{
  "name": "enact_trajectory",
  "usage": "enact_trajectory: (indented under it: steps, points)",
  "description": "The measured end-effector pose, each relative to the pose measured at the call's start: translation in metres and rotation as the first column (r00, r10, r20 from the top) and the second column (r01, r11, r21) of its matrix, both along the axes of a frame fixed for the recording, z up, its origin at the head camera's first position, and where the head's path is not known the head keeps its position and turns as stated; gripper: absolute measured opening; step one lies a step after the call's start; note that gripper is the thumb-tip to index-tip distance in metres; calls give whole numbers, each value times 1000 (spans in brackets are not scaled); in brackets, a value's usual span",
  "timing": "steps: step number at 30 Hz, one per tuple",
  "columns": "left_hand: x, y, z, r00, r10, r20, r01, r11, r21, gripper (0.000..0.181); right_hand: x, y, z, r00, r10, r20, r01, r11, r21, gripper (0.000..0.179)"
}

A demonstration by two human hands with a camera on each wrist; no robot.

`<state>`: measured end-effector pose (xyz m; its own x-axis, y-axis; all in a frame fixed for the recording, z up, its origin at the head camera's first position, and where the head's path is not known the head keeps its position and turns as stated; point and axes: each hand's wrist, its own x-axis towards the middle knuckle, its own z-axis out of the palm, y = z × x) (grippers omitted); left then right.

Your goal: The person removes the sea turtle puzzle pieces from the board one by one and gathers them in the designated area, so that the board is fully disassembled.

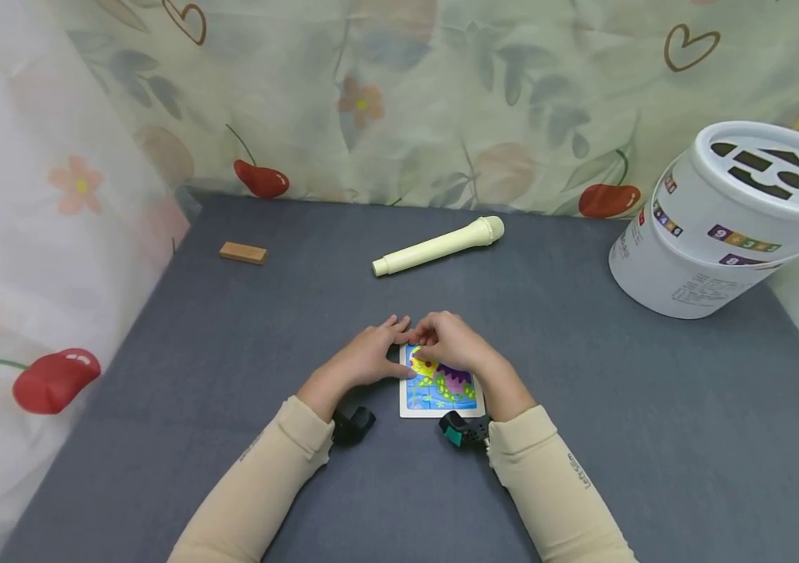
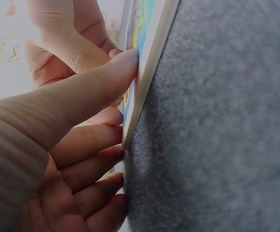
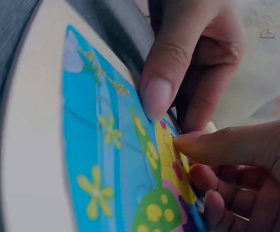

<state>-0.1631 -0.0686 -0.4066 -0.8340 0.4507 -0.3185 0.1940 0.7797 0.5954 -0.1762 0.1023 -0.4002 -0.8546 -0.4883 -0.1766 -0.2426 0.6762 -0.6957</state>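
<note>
A small jigsaw puzzle (image 1: 459,413) with a pale frame lies flat on the table between both hands. Its picture shows a yellow face, green and pink shapes and blue water. My left hand (image 1: 369,356) braces the puzzle's far left corner. The left thumb (image 2: 123,65) presses the frame's left side, and the other fingers stretch along the far edge and onto the table. From the other side, my right hand (image 1: 459,344) bends over the upper part. Its thumb and curled fingers pinch at the yellow jigsaw piece (image 3: 168,157), whose far edge the fingers partly hide.
A cream toy microphone (image 1: 438,246) lies beyond the hands. A small wooden block (image 1: 243,252) is at the back left. The white tub (image 1: 695,266) at the back right has a lid with shaped holes. Patterned cloth (image 1: 399,102) borders the dark table.
</note>
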Motion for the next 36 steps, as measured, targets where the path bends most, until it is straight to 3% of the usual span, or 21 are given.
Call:
enact_trajectory:
  steps: [18, 27, 36]
  points:
    - [0, -1, 1, 1000, -16, -8, 16, 1000, -12, 71, 3, 0, 5, 997, 72, 33, -73, 996, 42, 18]
    - [-2, 1, 2, 1000, -4, 13, 5, 1000, -21, 70, 0, 1, 5, 996, -15, 88, 11, 999, 44, 18]
    - [-2, 1, 2, 1000, -5, 14, 5, 1000, -27, 70, 1, 2, 8, 995, -66, 81, 60, 996, 69, 14]
